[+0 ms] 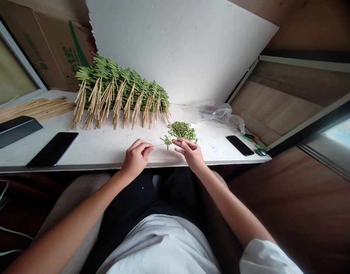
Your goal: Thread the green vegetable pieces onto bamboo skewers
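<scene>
I'm watching left hand (pixel 136 156) pinching thin stick (pixel 158 145) above near edge of worktop (pixel 103 148), right hand (pixel 191 153) bending fingers at other end (can't tell whether gripping). White surface stretching leftward to black phone (pixel 52 149); pitted board (pixel 175 49) standing behind. Slender green pieces (pixel 167 143) crossing stick; green pile (pixel 182 131) lying beyond.

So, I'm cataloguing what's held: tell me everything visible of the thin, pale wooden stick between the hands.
The thin, pale, wooden-looking stick looks straight and slants slightly up toward the right, above the flat white tabletop. Several short green bean-like pieces sit crosswise on it, close to the right hand; their exact count is unclear. The left hand pinches its left part. Fingers partly hide its ends.
</scene>
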The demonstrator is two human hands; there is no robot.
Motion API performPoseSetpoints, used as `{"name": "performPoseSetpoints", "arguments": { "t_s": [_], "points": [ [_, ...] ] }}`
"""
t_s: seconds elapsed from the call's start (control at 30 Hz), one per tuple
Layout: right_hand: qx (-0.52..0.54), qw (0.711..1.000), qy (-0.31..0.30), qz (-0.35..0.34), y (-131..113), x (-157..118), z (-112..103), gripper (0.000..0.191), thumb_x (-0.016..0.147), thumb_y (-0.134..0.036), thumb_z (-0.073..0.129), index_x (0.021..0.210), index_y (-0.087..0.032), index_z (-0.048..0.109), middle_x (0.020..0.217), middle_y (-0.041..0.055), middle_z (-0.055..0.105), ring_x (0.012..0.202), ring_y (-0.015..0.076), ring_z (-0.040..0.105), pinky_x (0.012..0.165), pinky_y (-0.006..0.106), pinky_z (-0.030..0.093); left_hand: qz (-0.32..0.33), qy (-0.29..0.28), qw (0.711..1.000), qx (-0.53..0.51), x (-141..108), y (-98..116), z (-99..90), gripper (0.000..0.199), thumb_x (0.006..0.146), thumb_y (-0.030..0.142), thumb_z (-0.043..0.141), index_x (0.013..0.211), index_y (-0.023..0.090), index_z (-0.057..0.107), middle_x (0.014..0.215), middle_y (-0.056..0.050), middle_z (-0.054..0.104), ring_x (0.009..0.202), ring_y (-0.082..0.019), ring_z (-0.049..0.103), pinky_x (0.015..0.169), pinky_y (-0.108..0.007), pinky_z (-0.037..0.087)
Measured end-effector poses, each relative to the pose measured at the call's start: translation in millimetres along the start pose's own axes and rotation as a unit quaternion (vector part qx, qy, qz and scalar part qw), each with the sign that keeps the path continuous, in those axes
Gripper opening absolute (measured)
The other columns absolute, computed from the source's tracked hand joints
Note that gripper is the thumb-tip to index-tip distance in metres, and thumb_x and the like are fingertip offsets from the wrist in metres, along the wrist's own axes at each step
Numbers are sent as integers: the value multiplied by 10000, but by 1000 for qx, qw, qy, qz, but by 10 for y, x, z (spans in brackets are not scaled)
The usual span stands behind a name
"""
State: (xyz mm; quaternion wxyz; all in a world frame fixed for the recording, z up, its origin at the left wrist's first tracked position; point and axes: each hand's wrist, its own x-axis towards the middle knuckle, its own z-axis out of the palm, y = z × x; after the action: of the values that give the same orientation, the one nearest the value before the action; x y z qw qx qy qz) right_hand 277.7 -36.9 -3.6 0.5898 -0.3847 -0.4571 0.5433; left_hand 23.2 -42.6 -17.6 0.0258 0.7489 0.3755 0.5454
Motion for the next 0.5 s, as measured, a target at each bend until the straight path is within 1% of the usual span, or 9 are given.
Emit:
{"name": "performPoseSetpoints", "arguments": {
  "t_s": [0.07, 0.13, 0.23, 0.3, 0.37, 0.43, 0.5],
  "points": [
    [-1, 1000, 14, -3, -70, 66, -81, 512, 804, -672, 865, 1025, -212, 826, 1157, 117, 832, 1246, 323, 752, 931, 394, 651, -8, -3, 1000, 5, -8, -61, 0, 160, 1062, 227, 638, 973, 167, 757, 895, -50, 700, 703, -140, 609, 687, -263, 522],
    [-7, 999, 40, -6, -146, 161, -193, 558, 853, -740, 769, 1017, -208, 807, 1145, 132, 833, 1235, 322, 755, 884, 380, 649, -13, -5, 1000, 12, -13, -115, -4, 163, 1063, 227, 629, 978, 167, 754, 907, -56, 705, 718, -148, 618, 713, -273, 535],
    [-29, 996, 86, -18, -276, 366, -410, 569, 894, -760, 649, 1042, -225, 774, 1140, 123, 833, 1221, 305, 753, 849, 367, 636, -18, -10, 1000, 20, -21, -187, -14, 167, 1061, 221, 614, 975, 172, 749, 923, -64, 716, 752, -164, 636, 752, -287, 547],
    [-51, 991, 120, -32, -375, 538, -561, 543, 943, -707, 528, 1065, -228, 754, 1152, 122, 829, 1221, 295, 747, 843, 369, 623, -21, -14, 999, 24, -28, -231, -17, 170, 1058, 215, 607, 975, 173, 749, 932, -69, 719, 763, -170, 642, 763, -294, 546],
    [-87, 983, 153, -44, -482, 727, -688, 519, 974, -616, 427, 1097, -220, 738, 1181, 131, 823, 1221, 291, 739, 838, 371, 611, -23, -20, 999, 28, -37, -270, -18, 170, 1055, 214, 603, 979, 175, 749, 933, -69, 719, 758, -172, 639, 765, -297, 544],
    [-134, 976, 162, -54, -581, 924, -778, 494, 968, -536, 415, 1167, -208, 726, 1225, 134, 814, 1222, 281, 730, 837, 359, 604, -26, -24, 999, 32, -45, -297, -16, 169, 1051, 216, 601, 978, 178, 748, 926, -66, 717, 747, -172, 633, 758, -297, 542],
    [-187, 969, 148, -68, -659, 1120, -827, 484, 938, -476, 472, 1270, -208, 701, 1266, 118, 804, 1213, 262, 722, 837, 341, 605, -29, -29, 999, 33, -51, -313, -14, 165, 1045, 218, 604, 975, 179, 748, 927, -67, 716, 738, -170, 629, 743, -293, 539]
  ]
}}
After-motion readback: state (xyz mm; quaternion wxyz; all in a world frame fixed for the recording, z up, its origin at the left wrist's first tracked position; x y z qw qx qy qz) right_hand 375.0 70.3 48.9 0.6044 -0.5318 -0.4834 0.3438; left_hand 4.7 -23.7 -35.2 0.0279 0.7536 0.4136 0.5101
